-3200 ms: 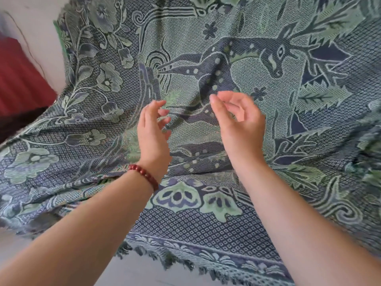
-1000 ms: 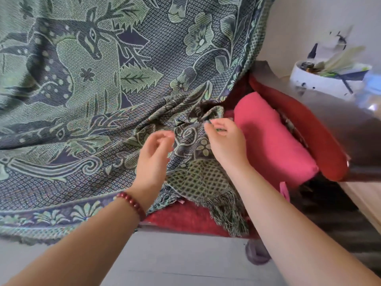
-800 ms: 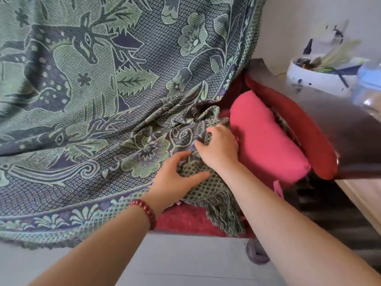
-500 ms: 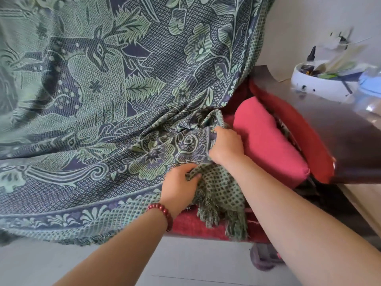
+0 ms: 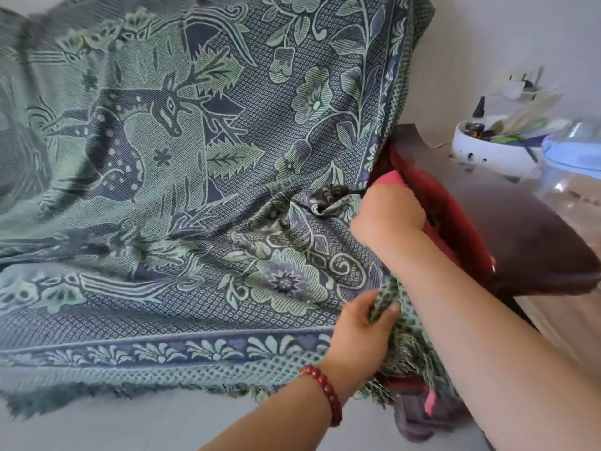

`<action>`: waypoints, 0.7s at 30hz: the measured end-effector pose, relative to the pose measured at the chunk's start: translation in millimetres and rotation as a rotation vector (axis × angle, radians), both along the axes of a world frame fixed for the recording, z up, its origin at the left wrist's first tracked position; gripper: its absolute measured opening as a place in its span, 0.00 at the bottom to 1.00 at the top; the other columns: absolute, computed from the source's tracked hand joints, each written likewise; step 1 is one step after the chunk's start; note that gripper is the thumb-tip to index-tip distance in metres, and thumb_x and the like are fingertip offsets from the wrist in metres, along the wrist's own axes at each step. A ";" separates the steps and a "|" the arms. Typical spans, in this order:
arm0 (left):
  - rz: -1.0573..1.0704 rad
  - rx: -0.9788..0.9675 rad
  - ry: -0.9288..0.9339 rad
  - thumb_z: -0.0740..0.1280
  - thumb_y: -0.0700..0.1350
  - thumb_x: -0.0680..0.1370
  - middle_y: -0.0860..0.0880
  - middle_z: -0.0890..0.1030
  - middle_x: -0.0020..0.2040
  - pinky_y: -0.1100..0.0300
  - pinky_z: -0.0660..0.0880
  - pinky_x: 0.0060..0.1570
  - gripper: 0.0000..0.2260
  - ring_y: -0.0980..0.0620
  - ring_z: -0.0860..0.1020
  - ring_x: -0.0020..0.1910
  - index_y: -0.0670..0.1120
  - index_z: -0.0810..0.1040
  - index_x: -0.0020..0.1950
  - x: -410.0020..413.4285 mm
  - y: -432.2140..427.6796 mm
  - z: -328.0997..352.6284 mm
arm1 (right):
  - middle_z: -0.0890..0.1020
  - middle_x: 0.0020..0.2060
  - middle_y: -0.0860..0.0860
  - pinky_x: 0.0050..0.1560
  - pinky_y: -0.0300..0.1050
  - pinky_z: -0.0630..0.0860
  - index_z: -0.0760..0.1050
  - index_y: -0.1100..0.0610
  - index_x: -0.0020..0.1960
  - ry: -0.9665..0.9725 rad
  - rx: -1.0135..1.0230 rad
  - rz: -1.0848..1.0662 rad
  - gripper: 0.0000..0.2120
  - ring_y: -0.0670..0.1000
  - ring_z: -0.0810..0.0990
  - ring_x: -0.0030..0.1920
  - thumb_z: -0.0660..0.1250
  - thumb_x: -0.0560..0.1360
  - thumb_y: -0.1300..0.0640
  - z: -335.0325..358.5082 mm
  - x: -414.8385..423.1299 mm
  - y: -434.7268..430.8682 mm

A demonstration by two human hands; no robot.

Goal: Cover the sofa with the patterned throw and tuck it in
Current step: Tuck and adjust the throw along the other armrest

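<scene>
Patterned throw (image 5: 195, 196) covers the sofa (image 5: 452, 216), bunched at its right end. Left hand (image 5: 361, 327) has its grip pinched on the throw's edge, apparently taking up slack. Right hand (image 5: 387, 216) presses cloth down, seemingly for tucking; its grip is hidden, so I cannot tell.

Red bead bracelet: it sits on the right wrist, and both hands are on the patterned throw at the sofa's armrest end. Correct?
Wrong wrist: the head view shows the red bead bracelet on the left wrist. The rest holds: left hand and right hand are both on the patterned throw at the sofa's armrest end.
</scene>
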State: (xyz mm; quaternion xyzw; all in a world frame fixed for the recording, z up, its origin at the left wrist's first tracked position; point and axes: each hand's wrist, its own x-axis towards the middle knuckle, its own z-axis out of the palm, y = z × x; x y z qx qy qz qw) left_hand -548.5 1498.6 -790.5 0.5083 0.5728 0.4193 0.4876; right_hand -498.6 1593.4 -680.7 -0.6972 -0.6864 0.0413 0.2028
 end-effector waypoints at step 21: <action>-0.111 0.348 0.802 0.65 0.75 0.63 0.69 0.61 0.63 0.73 0.58 0.63 0.36 0.69 0.60 0.64 0.62 0.64 0.67 -112.6 -32.1 -30.2 | 0.65 0.66 0.57 0.61 0.64 0.69 0.68 0.53 0.68 -0.386 -0.167 0.260 0.22 0.62 0.63 0.67 0.63 0.74 0.61 -51.9 -57.8 73.4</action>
